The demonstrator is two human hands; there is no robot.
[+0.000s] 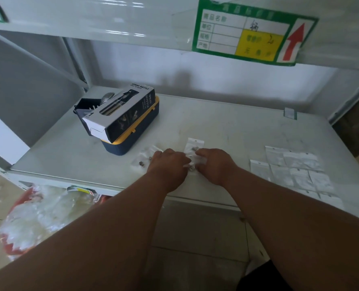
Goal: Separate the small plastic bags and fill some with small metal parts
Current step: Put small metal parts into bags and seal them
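Both hands are working one small bag at the front middle of the shelf. Left hand and right hand are curling in from either side, fingertips meeting on the plastic. Looks like both are pinching it, but the fingers are facing away from the camera, so I can't confirm the grip.

Step, as I'm reading it: filling or closing that bag. Small metal parts are showing through the plastic just past the knuckles, and one more is sitting near the front edge between the hands. Can't tell whether that one is inside the bag or loose.

Next move is probably calling for sealing the mouth and setting the bag aside, then pulling a fresh one from the right.

Counts:
- Filled bags lying left of the left hand: two or so; the plastic is clear and the edges are blurring together. About three parts are visible there.
- Empty bags lying flat, well apart on the right, overlapping in rows: roughly ten.
- One box sitting back left on a blue-and-yellow case.
- One label hanging on the shelf above.
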